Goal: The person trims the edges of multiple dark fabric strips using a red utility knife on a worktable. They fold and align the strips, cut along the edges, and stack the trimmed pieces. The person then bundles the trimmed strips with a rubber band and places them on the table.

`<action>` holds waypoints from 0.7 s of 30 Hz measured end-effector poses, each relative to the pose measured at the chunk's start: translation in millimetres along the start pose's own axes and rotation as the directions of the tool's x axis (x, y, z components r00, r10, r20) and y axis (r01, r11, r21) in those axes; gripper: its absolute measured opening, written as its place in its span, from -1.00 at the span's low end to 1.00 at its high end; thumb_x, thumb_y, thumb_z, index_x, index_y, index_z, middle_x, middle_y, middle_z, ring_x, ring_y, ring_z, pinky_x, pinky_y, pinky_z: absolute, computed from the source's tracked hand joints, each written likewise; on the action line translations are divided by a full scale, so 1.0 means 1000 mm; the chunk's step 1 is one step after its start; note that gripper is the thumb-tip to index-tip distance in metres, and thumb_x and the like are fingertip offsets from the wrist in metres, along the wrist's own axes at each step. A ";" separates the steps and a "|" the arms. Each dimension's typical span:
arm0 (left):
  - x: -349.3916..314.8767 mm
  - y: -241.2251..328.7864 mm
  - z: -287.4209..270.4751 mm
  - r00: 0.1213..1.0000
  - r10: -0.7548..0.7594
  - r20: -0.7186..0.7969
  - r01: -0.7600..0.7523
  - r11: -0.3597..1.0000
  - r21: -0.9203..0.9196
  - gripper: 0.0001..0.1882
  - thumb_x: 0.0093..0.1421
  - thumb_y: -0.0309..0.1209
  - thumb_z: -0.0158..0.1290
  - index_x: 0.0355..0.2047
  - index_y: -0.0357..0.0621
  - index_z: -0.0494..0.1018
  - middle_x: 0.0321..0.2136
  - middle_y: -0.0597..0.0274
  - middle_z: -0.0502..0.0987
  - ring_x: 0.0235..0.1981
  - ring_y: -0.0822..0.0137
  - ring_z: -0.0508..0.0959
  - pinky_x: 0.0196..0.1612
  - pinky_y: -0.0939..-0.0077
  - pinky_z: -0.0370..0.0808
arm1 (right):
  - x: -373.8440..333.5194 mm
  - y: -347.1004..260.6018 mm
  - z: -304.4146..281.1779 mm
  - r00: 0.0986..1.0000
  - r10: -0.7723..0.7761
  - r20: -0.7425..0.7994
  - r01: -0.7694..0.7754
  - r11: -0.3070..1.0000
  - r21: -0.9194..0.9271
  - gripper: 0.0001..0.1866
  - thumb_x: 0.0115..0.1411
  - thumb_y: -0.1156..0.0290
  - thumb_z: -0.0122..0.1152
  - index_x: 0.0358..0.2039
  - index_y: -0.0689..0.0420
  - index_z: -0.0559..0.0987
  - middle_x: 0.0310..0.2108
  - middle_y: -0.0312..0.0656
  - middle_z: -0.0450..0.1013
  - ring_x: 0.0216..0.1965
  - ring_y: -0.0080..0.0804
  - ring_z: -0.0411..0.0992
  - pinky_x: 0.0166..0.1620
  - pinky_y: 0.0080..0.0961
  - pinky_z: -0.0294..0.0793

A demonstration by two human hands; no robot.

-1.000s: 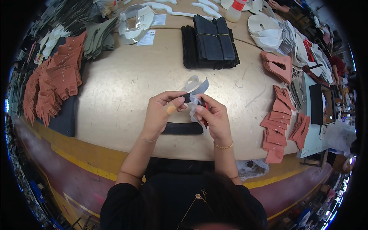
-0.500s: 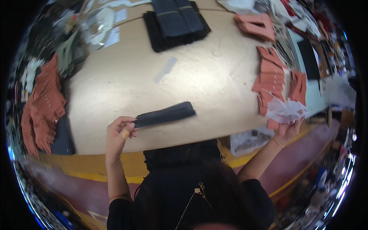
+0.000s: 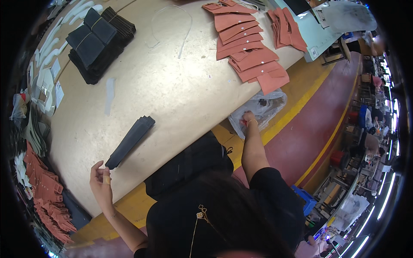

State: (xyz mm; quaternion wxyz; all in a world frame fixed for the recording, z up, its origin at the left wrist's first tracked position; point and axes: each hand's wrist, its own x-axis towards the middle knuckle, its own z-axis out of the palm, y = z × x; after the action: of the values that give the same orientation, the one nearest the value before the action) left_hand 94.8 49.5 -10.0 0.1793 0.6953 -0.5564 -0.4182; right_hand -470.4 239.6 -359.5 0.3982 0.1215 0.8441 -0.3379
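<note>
My left hand (image 3: 101, 179), with a tan bandage on its thumb, pinches the near end of a stack of dark fabric strips (image 3: 131, 142). The strips lie slantwise above the tabletop, their far ends slightly fanned. My right arm reaches down past the table's front edge. My right hand (image 3: 248, 117) is at the mouth of a clear plastic bag (image 3: 271, 107) below the edge. Its fingers are mostly hidden, and a small red patch shows beside it. Orange-pink cut fabric pieces (image 3: 251, 58) lie in an overlapping row above that hand.
Banded stacks of dark fabric (image 3: 92, 41) sit on the table (image 3: 172, 81) at the far left. A pale strip (image 3: 110, 96) and a thin white cord (image 3: 189, 32) lie nearby. More orange-pink pieces (image 3: 45, 185) hang at the left edge. A blue stool (image 3: 304, 200) stands at the right.
The view has turned to the right. My right hand has dropped from the tabletop to the plastic bag, and the white translucent sheets it held no longer show. My left hand still holds the strips.
</note>
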 end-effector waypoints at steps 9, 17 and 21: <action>-0.005 0.010 -0.001 0.984 0.084 -0.156 -0.055 0.981 0.185 -0.63 0.22 -0.36 0.11 0.03 -0.16 0.42 -0.48 0.43 0.32 -0.51 0.59 0.24 -0.45 0.70 0.21 | -0.030 -0.082 -0.061 0.951 0.011 0.310 0.162 0.834 -0.527 -0.27 -0.03 0.60 0.27 0.18 0.23 0.20 -0.19 0.13 0.47 -0.53 -0.16 0.58 -0.73 -0.50 0.43; 0.001 0.020 -0.006 0.974 0.149 -0.170 -0.105 0.965 0.242 -0.62 0.23 -0.34 0.11 0.05 -0.14 0.42 -0.47 0.42 0.31 -0.49 0.57 0.24 -0.43 0.68 0.22 | -0.023 -0.087 -0.083 0.952 -0.272 0.139 0.263 0.500 -0.825 -0.44 0.00 0.47 0.30 0.03 0.25 0.35 -0.52 -0.13 0.47 -0.66 -0.31 0.49 -0.69 -0.48 0.39; -0.001 0.018 -0.006 0.977 0.119 -0.179 -0.078 0.972 0.221 -0.61 0.23 -0.35 0.11 0.06 -0.15 0.41 -0.46 0.42 0.32 -0.47 0.58 0.25 -0.42 0.68 0.22 | -0.023 -0.092 -0.088 0.964 -0.045 0.262 0.259 0.384 -0.886 -0.49 0.07 0.40 0.25 0.05 0.14 0.38 -0.71 -0.20 0.42 -0.75 -0.43 0.38 -0.69 -0.45 0.27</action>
State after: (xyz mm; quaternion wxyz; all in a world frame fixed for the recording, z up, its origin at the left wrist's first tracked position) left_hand 88.4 43.5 7.1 0.1770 0.7188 -0.6122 -0.2780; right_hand -551.1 231.8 -258.2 0.4469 -0.2281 0.8545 0.1342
